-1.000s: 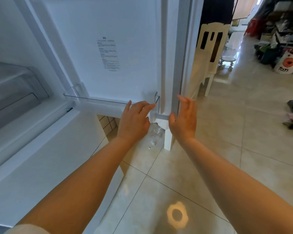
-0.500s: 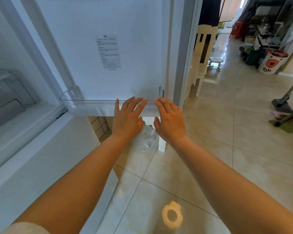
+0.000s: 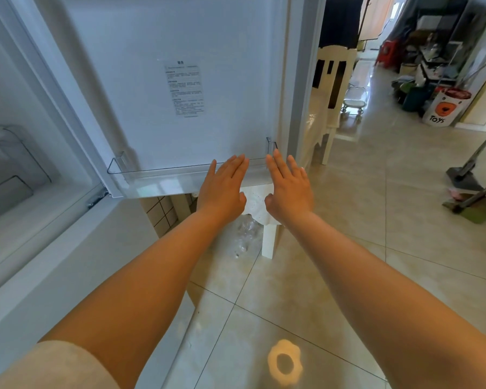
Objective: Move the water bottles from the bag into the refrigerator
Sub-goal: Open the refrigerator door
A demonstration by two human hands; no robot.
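- While the fridge door [image 3: 180, 66] stands open, both hands reach out flat toward its lower edge, palms down, holding nothing.
- Left hand [image 3: 223, 189]: fingers straight and close together, tips over the front wall of the clear door shelf [image 3: 157, 176]; whether they touch it cannot be told.
- Right hand [image 3: 289, 189]: fingers straight and slightly spread, tips at the shelf's right end, near the door's lower right corner; contact cannot be told either.
- Between the two hands a narrow gap shows, thumbs pointing toward each other.
- A printed label [image 3: 186, 89] sits on the door's inner face, above the shelf.
- No bottle shows in the door shelf; it looks bare.
- On the floor [image 3: 348, 234] below the hands lies crumpled clear plastic [image 3: 244, 234], just beside a white leg [image 3: 268, 241]; whether this is the bag, and whether bottles are in it, cannot be told.
- At the left edge the fridge interior [image 3: 26, 122] is open, with a translucent drawer [image 3: 9, 169] inside.
- A cream chair [image 3: 333, 88] stands just beyond the door's right edge.
- Farther back on the right is a white bin [image 3: 443, 108] marked "Toys", with clutter behind it.
- Near the right edge, a mop [image 3: 469, 169] rests on the tiles.
- A flower-shaped light spot [image 3: 284, 363] lies on the floor at the bottom, between the forearms.
- A pale sleeve [image 3: 54, 366] covers the left upper arm at the lower left corner.
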